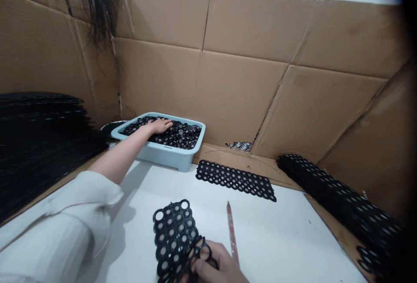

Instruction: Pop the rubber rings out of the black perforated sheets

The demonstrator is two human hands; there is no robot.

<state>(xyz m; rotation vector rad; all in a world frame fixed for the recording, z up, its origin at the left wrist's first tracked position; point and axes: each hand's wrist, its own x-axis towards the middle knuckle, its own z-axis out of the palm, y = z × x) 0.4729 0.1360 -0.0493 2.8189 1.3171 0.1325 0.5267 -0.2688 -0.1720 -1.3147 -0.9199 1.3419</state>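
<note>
My left hand (160, 126) reaches into a light blue plastic basin (163, 154). Its fingers lie stretched out over a heap of small black ring pieces (187, 133). At the front, my right hand (219, 264) is closed on a black mat of linked rings (174, 235), thumb and fingers pinching its right side. Most rings in this mat have pale centres, while two at its far edge are open holes. Part of the mat drops below the frame's bottom edge.
A finished-looking ring strip (234, 180) lies behind a pointed reddish stick (232, 231) on the white tabletop (276, 235). Stacked ring strips (339, 196) line the right edge. A dark pile (42, 144) stands left. Cardboard walls (241, 87) enclose the back and sides; black strands (97, 9) hang upper left.
</note>
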